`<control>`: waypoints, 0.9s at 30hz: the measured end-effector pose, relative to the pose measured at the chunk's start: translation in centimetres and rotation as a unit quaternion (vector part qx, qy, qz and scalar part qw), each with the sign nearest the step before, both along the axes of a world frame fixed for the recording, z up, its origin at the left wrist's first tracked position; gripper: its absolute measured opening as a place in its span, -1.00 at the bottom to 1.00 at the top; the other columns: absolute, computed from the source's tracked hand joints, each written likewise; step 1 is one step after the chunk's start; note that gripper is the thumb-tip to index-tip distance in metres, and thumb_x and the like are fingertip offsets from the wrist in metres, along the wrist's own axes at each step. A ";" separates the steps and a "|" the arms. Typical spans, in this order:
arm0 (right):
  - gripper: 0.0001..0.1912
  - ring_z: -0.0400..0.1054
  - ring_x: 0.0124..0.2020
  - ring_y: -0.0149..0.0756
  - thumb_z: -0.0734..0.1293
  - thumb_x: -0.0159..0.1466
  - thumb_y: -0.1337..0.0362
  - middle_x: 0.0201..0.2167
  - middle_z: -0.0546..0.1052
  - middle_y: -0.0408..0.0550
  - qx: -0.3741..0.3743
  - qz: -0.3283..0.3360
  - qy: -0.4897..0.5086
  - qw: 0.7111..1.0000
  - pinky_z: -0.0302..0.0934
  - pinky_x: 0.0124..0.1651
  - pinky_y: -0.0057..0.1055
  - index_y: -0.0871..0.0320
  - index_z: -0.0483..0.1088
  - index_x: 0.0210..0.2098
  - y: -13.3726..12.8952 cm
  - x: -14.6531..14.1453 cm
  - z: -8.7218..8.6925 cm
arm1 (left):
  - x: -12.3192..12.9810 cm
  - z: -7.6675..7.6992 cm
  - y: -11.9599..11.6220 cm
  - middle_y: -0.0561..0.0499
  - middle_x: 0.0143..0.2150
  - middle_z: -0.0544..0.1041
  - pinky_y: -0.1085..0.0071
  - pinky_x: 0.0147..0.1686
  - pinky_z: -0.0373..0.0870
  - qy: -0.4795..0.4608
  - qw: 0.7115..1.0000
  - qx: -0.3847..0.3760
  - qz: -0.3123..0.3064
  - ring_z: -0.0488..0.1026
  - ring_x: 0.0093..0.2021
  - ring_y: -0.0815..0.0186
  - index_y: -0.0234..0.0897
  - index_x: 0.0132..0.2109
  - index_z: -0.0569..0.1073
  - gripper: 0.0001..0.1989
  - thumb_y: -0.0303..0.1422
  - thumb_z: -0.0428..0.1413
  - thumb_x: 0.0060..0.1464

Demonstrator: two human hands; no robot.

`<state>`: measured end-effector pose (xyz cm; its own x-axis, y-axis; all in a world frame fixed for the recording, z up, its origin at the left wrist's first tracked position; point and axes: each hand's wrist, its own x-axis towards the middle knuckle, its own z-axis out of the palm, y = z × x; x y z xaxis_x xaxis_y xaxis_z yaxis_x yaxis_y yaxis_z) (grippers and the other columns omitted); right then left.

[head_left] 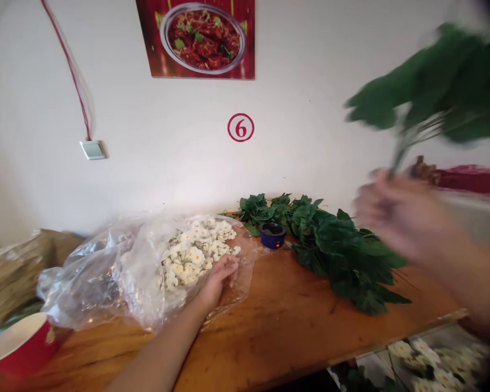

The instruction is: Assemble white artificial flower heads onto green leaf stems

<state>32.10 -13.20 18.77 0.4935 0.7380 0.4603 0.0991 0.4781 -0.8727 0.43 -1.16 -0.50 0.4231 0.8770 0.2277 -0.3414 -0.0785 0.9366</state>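
Note:
My right hand [392, 212], blurred and raised at the right, is closed round the stems of a bunch of large green leaves [441, 87]. On the table, my left hand [220, 277] rests at the right edge of a clear plastic bag, beside white flowers [191, 256] with yellow centres. Its fingers are curled together, and whether they hold anything is too small to tell. A small dark blue pot [272, 236] with a red light stands between the flowers and a long heap of green leaves [343, 245].
The clear plastic bag [106, 272] spreads over the left of the wooden table [277, 326]. A red tub [24, 345] stands at the near left, with brown wrapping [44, 256] behind it. More white flowers [428, 359] lie below the table's right edge. A wall stands behind.

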 end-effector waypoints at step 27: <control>-0.65 0.25 -0.53 -0.39 0.33 0.04 0.18 -0.50 0.42 -0.23 -0.117 0.202 0.188 0.954 0.10 -0.49 -0.46 0.07 0.29 -0.17 13.4 -16.1 -18.1 | -0.9 -0.8 0.5 -0.09 -0.20 0.60 0.19 -0.02 0.34 0.051 0.975 0.057 0.209 0.46 -0.12 0.07 -0.28 -0.26 0.57 -0.71 -0.28 0.32 -0.21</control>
<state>16.04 0.23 0.65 0.2441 0.9638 0.1068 -0.3934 0.1991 -0.8976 -0.47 -0.64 -1.27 0.0594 0.9491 0.3093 -0.1631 -0.2965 0.9410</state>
